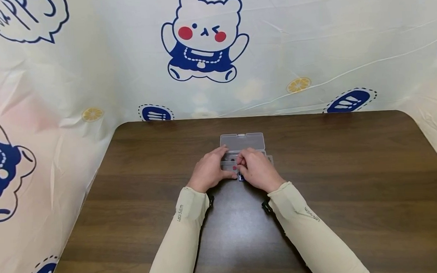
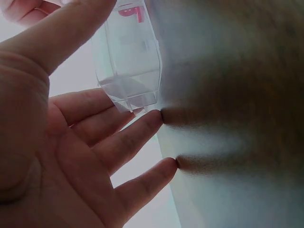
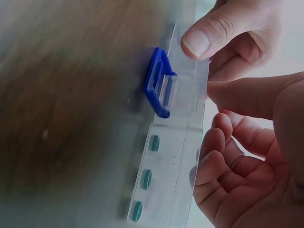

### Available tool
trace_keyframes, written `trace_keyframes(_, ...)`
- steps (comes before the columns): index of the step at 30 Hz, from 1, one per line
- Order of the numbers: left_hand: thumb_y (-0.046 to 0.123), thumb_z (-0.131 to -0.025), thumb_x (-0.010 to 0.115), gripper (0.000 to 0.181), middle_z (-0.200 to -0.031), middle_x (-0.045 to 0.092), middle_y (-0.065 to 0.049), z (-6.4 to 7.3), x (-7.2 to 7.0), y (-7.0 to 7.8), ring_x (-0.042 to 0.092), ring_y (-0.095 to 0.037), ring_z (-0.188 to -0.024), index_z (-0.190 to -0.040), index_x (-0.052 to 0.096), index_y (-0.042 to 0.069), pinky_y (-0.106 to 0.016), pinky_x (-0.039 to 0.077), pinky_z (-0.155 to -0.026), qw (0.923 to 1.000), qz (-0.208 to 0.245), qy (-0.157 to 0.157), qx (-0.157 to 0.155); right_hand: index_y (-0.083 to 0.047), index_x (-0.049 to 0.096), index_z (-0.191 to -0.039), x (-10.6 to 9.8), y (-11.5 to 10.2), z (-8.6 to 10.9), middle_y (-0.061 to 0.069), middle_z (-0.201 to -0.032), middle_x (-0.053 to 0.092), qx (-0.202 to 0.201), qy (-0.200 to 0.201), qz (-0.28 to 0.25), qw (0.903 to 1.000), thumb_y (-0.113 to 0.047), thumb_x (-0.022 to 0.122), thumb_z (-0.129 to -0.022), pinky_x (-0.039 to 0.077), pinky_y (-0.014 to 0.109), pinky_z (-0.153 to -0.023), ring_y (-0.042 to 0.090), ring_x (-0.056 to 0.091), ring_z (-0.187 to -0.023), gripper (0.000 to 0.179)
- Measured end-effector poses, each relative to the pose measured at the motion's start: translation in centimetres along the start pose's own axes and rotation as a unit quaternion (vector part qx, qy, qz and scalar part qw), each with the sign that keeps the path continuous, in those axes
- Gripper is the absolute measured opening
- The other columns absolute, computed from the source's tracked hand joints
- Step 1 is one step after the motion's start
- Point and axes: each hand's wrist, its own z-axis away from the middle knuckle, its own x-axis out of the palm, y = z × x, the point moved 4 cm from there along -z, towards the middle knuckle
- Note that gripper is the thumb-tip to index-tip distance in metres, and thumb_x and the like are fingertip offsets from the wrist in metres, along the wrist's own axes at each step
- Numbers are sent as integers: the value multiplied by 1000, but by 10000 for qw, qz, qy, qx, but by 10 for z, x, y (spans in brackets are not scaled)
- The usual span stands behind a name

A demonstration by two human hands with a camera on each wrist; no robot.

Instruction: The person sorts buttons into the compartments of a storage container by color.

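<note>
A small clear plastic compartment box sits on the table with its lid raised at the back. My left hand grips its left end, thumb along the front and fingers toward the back. My right hand is over the right half, fingers curled and thumb tip at the box edge; I cannot tell whether it pinches anything. A blue latch hangs unfastened at the front. Several small green discs show through the front wall. A red piece lies inside near the left end.
The brown wooden table extends around the box on all sides. Behind it hangs a pale curtain printed with a bear and orange slices. Both forearms wear cream sleeves with dark wrist straps.
</note>
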Motion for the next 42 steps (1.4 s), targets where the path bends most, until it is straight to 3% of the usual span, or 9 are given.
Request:
trace_keyframes(7,43,-74,89,90,-162,33,-4,0,-2,0,47,-31,-138,-147,51,5,-49,46,-104,9997,-151,89,186,-6,66,-92,0,1,0,4,-86,58,-50,55,-23,10000,-4,69,-91,50,35,-73,19,55,-77,4)
trace_keyframes(13,42,-75,89,99,-165,26,-5,3,-8,0,43,-35,-140,-155,40,11,-53,43,-106,9996,79,78,272,-5,66,-95,-1,1,1,5,-90,59,-85,133,-44,9999,-6,70,-91,52,36,-75,20,57,-80,6)
trace_keyframes(21,47,-82,82,98,-167,19,-10,12,-25,-3,36,-39,-144,-159,31,14,-57,36,-112,9979,585,284,-3,-2,66,-103,-25,15,14,10,-101,60,77,565,90,9983,-9,73,-91,51,42,-83,25,57,-90,16)
trace_keyframes(25,52,-84,79,101,-168,8,-12,16,-31,-3,25,-40,-149,-162,24,18,-58,27,-116,9973,667,263,-163,0,62,-120,-40,29,22,19,-115,57,275,833,72,9961,-14,72,-92,49,48,-91,33,54,-106,32)
trace_keyframes(32,60,-86,71,106,-168,-5,-13,20,-45,-7,-4,-34,-154,-164,12,19,-61,-4,-119,9984,268,506,26,0,48,-142,-67,62,39,29,-137,42,550,1350,11,9893,-21,69,-95,42,60,-98,44,37,-126,55)
trace_keyframes(37,67,-88,63,104,-168,-11,-9,23,-53,-16,-11,-38,-153,-164,7,24,-64,-9,-117,9980,29,612,-139,3,44,-146,-87,81,48,33,-146,35,546,1432,348,9876,-24,70,-95,33,67,-105,50,30,-135,63)
trace_keyframes(42,75,-86,56,105,-166,-22,-8,22,-56,-24,-21,-40,-150,-164,6,26,-69,-12,-113,9967,-228,716,-298,1,38,-151,-100,97,53,33,-156,23,615,1542,1072,9803,-34,70,-94,20,73,-109,52,18,-143,74)
